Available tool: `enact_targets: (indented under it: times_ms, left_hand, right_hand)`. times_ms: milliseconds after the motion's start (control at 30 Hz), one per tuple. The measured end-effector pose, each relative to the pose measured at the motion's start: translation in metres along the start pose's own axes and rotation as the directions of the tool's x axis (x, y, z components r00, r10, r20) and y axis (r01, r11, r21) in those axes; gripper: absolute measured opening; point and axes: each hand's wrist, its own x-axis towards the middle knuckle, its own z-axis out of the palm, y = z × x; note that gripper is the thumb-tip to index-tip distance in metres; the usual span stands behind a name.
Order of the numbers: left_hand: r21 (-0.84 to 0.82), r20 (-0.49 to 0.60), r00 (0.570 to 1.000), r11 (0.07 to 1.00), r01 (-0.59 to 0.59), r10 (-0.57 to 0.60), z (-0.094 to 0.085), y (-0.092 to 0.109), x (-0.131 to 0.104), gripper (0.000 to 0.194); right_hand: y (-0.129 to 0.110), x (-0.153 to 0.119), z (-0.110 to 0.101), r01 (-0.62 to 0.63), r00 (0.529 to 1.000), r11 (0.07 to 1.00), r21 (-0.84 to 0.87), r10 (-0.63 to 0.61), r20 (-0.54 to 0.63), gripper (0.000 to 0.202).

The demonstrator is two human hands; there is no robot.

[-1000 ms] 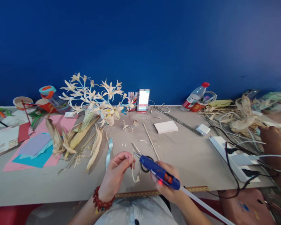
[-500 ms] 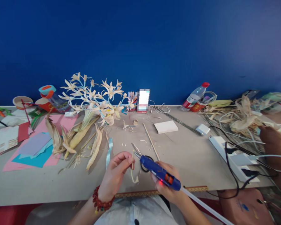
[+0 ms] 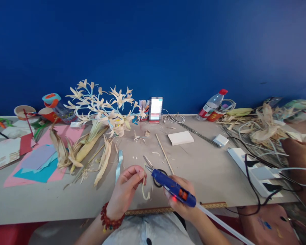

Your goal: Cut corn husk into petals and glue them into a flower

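Observation:
My left hand [image 3: 130, 185], with a red bead bracelet on its wrist, pinches a thin pale strip [image 3: 143, 192] that hangs down in a curl. My right hand [image 3: 182, 200] is wrapped round a blue glue gun [image 3: 173, 187] with a red light lit and a white stick trailing from its rear. Its nozzle points left, close to the fingertips of my left hand; whether it touches the strip I cannot tell. Behind the gun lie scissors [image 3: 160, 178] with black handles, partly hidden. A light blue ribbon [image 3: 119, 165] lies left of them.
Husk flowers [image 3: 117, 102] stand at the back left, beside dried husks [image 3: 105, 160] and coloured paper [image 3: 44, 158]. A wooden stick [image 3: 164, 153], white card [image 3: 180, 138] and phone [image 3: 156, 108] are in the middle. Rightward are a bottle [image 3: 211, 104], power strip [image 3: 252, 172] and another person's hand [image 3: 294, 149].
The glue gun has shifted very slightly to the left. The other person's hand at the right has moved a little. My left hand keeps its pinch.

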Motion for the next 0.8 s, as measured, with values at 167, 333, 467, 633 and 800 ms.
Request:
enact_targets:
  times_ms: [167, 333, 467, 633, 800]
  left_hand:
    - [-0.001, 0.011, 1.0, 1.0, 0.004, -0.004, 0.0002, -0.0002, 0.0013, 0.019]
    - [-0.006, 0.021, 1.0, 1.0, 0.0, 0.0, -0.0007, -0.0015, 0.0015, 0.019]
    - [-0.005, 0.007, 1.0, 1.0, 0.006, -0.006, -0.0005, -0.0011, 0.0001, 0.018]
    - [-0.001, 0.002, 1.0, 1.0, 0.005, -0.005, 0.001, 0.0, -0.0002, 0.02]
    - [-0.011, -0.005, 1.0, 1.0, 0.006, -0.006, -0.0002, -0.0013, -0.0004, 0.019]
  right_hand:
    - [0.0, 0.0007, 0.0001, 0.022, 1.0, 1.0, -0.01, -0.022, 0.008, 0.019]
    - [0.0004, 0.0006, 0.0003, 0.016, 1.0, 0.999, -0.051, -0.016, -0.01, 0.016]
    - [-0.0011, -0.0002, -0.0009, 0.044, 0.999, 0.996, -0.08, -0.044, 0.008, 0.017]
    - [-0.0006, -0.0007, 0.0001, 0.021, 1.0, 0.996, -0.082, -0.022, -0.012, 0.018]
    - [0.0042, -0.004, 0.0031, 0.066, 0.998, 0.993, -0.098, -0.067, -0.003, 0.02]
